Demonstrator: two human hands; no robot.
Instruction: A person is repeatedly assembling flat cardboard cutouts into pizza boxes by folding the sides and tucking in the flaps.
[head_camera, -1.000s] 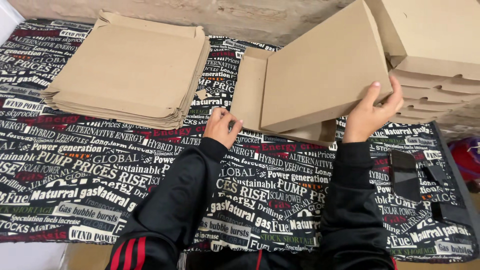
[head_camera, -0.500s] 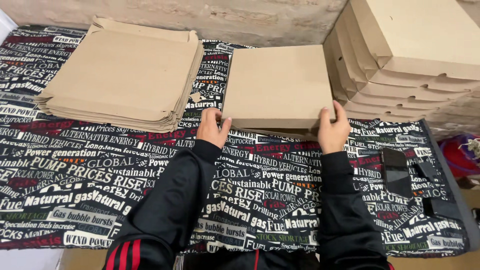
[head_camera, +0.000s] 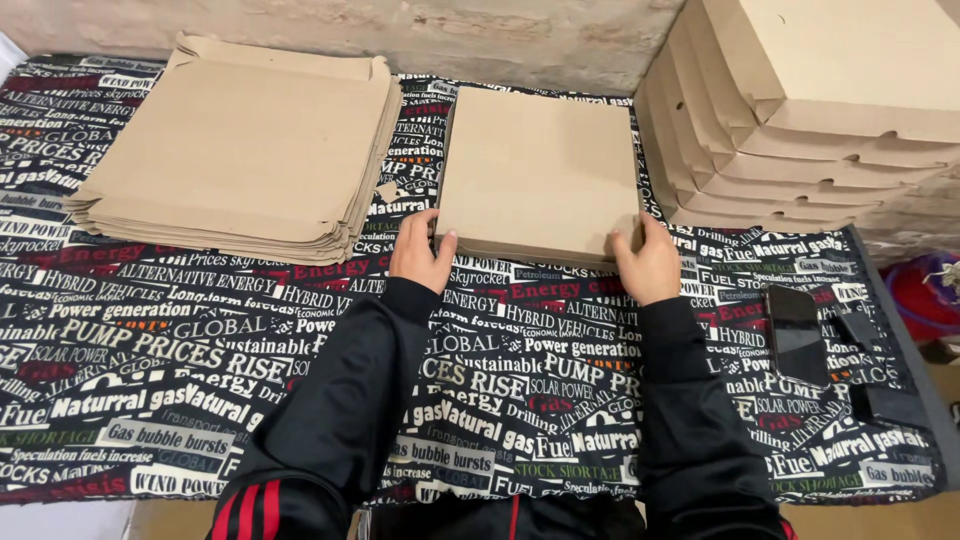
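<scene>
Box lid is down now: a second ago the flat cardboard box (head_camera: 538, 175) was tilted up with the lid swinging over, half a second ago it was closing, and now it lies flat and shut on the printed tablecloth (head_camera: 200, 350), between the stack of unfolded blanks (head_camera: 240, 160) on the left and the pile of finished boxes (head_camera: 800, 110) on the right. Left hand (head_camera: 420, 255) presses the near-left corner, fingers curled onto the front edge; right hand (head_camera: 650, 262) does the same at the near-right corner. Looks like they're seating the front flap, but the edge is hidden under the fingers, can't confirm. A dark phone (head_camera: 795, 335) lies off to the right. This box reads as essentially assembled.
</scene>
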